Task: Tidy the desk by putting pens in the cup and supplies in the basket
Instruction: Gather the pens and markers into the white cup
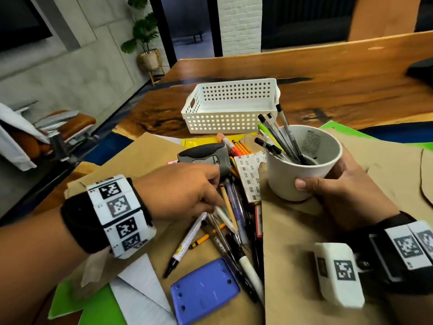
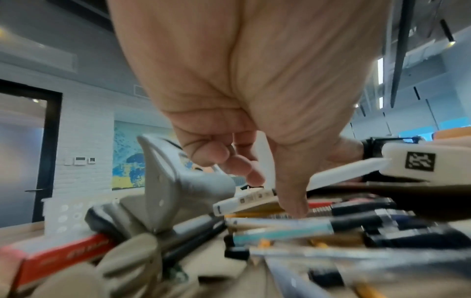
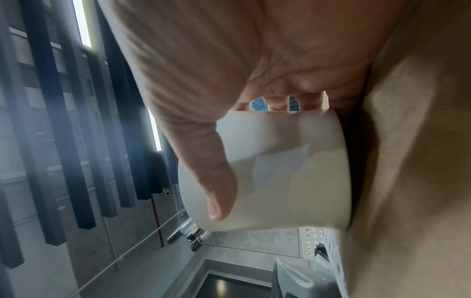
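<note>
My right hand [image 1: 323,177] grips a white cup [image 1: 281,179], tilted toward the left, with several pens [image 1: 278,137] standing in it. In the right wrist view the thumb [image 3: 219,201] lies across the cup [image 3: 293,171] wall. My left hand [image 1: 218,205] reaches into a pile of loose pens [image 1: 236,238] on brown paper. Its thumb and fingers pinch the end of a white pen [image 1: 226,220]. The left wrist view shows that white pen [image 2: 344,171] passing behind the thumb [image 2: 290,197]. A white perforated basket [image 1: 229,106] stands further back; I see nothing inside it.
A grey stapler [image 1: 203,158] lies just beyond my left hand. Staple boxes [image 1: 250,177], an orange marker [image 1: 228,144] and pencils [image 1: 243,147] sit between pile and cup. A blue plastic pad [image 1: 203,292], brown paper [image 1: 304,254] and green sheets [image 1: 68,306] cover the near desk.
</note>
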{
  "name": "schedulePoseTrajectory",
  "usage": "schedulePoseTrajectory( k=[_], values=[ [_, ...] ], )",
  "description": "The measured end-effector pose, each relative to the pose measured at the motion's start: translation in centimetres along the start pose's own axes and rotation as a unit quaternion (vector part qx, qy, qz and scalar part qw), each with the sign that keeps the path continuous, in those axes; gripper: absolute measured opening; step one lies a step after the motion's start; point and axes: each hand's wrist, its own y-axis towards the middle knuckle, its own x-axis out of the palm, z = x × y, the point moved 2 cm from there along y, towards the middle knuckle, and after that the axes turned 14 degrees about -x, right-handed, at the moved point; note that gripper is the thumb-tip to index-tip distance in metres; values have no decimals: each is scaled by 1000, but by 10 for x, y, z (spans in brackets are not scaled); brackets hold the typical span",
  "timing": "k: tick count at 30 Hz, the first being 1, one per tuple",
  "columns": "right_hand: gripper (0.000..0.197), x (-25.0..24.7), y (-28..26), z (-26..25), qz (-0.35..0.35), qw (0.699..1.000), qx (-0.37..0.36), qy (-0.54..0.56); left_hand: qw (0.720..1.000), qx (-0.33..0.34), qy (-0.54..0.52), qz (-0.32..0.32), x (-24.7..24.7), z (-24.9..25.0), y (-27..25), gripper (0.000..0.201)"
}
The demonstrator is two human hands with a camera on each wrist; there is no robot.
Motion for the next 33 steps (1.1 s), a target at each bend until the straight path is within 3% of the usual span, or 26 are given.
schedulePoseTrajectory(
  k=[4, 8, 10, 13, 16, 20, 23, 26, 28, 30, 33],
  values=[
    [102, -1, 0, 1, -1, 1000, 4, 2, 993, 11, -93, 77, -37, -3, 1, 19],
    [101, -1, 1, 2, -3, 1000, 5, 2, 936, -64, -288, 190, -83, -10, 1, 32],
    [99, -1, 1, 3, -5, 1000, 3, -3, 937, -65, -268, 217, -96, -8, 4, 39],
    [97, -1, 0, 3, 3, 1000, 4, -1, 969, -50, -139, 200, -106, 4, 15, 42],
    [94, -1, 0, 3, 6, 1000, 3, -2, 976, -9, -92, 196, -108, 21, 25, 35],
    [95, 0, 0, 3, 5, 1000, 2, -17, 964, 14, -168, 208, -104, 41, 34, 36],
    [102, -4, 0, -2, 15, 1000, 11, -25, 931, -50, -267, 244, -99, 35, 27, 28],
    [124, -12, 0, -8, 78, 996, 40, -23, 867, -157, -375, 288, -79, 5, 9, 21],
    [127, -16, 2, -13, 102, 993, 43, -25, 800, -243, -460, 298, -52, -24, -6, 19],
    [119, -18, 6, -19, 111, 992, 40, -45, 697, -303, -570, 311, -22, -58, -22, 19],
    [109, -20, 18, -33, 136, 986, 26, -89, 484, -328, -745, 320, 17, -108, -46, 18]
  ],
)
